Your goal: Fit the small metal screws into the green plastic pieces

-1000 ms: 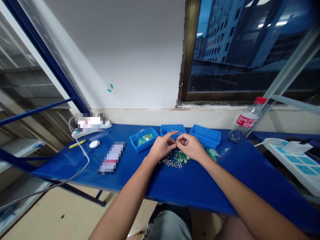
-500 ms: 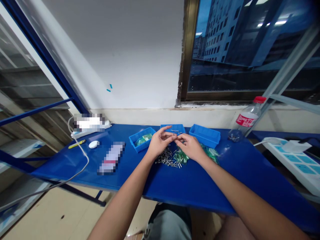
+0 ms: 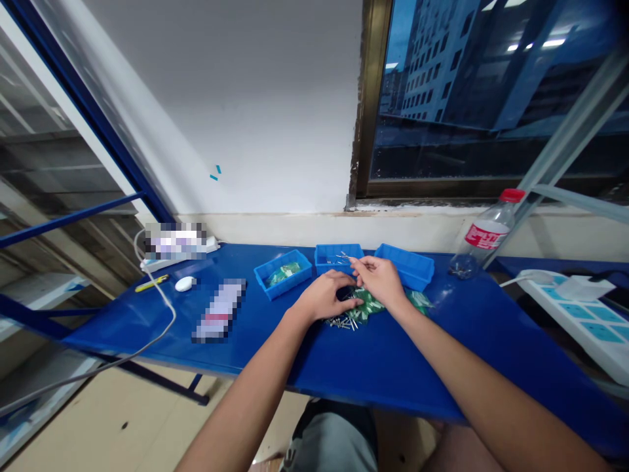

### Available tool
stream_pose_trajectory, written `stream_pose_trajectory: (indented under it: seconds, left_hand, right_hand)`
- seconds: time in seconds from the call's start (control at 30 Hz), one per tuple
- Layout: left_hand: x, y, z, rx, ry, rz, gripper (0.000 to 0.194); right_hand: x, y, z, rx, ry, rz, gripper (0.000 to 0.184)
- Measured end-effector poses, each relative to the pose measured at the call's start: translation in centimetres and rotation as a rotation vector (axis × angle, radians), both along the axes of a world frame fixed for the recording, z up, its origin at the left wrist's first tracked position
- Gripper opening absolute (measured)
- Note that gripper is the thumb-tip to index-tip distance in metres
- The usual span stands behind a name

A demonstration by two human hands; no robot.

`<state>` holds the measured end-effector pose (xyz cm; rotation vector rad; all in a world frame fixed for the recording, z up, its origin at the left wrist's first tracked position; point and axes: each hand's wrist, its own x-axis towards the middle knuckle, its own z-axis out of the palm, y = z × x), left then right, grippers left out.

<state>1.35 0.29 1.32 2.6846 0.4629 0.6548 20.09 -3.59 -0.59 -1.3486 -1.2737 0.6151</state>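
Observation:
My right hand (image 3: pixel 378 280) pinches a thin silver rivet (image 3: pixel 346 256) that points left over the front part of the middle blue bin (image 3: pixel 322 265). Several similar slim metal pieces lie inside that bin. My left hand (image 3: pixel 327 295) holds nothing that I can see; its thumb is apart from its curved fingers, which reach over the pile of silver rivets (image 3: pixel 344 322) on the table. Part of the pile is hidden under this hand. Crumpled green plastic bags (image 3: pixel 366 307) lie right of the pile, partly beneath my right hand and wrist.
A blue bin with green packets (image 3: pixel 282 294) stands left, and another blue bin (image 3: pixel 407 265) right. On the blue table (image 3: pixel 373 367) are a blurred-out flat item (image 3: pixel 219 311), a white mouse-like object (image 3: pixel 185 284), a yellow cutter (image 3: pixel 151 283), a cable and a red-capped bottle (image 3: pixel 486 233).
My hands, together half a second ago, have parted. The left has come down onto the rivet pile; the right has shifted slightly right and holds a rivet at the middle bin.

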Motion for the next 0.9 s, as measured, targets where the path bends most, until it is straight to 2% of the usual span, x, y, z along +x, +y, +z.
stream_pose_trajectory:
  seconds: [0.23, 0.6, 0.77, 0.9]
  left_hand:
    - [-0.2, 0.7, -0.7, -0.012, 0.079, 0.077, 0.025]
    - [-0.3, 0.8, -0.4, -0.112, -0.013, 0.173, 0.036]
    - [-0.2, 0.8, -0.2, -0.176, -0.173, 0.256, 0.033]
    - [-0.1, 1.1, -0.4, -0.183, -0.258, 0.323, 0.028]
  right_hand:
    - [-0.4, -1.3, 0.6, 0.041, -0.031, 0.008, 0.050]
    - [-0.1, -1.6, 0.5, 0.057, -0.129, -0.006, 0.047]
    - [-0.3, -2.0, 1.1, 0.151, -0.253, -0.041, 0.034]
    - [-0.1, -1.8, 1.0, 0.198, -0.411, 0.006, 0.019]
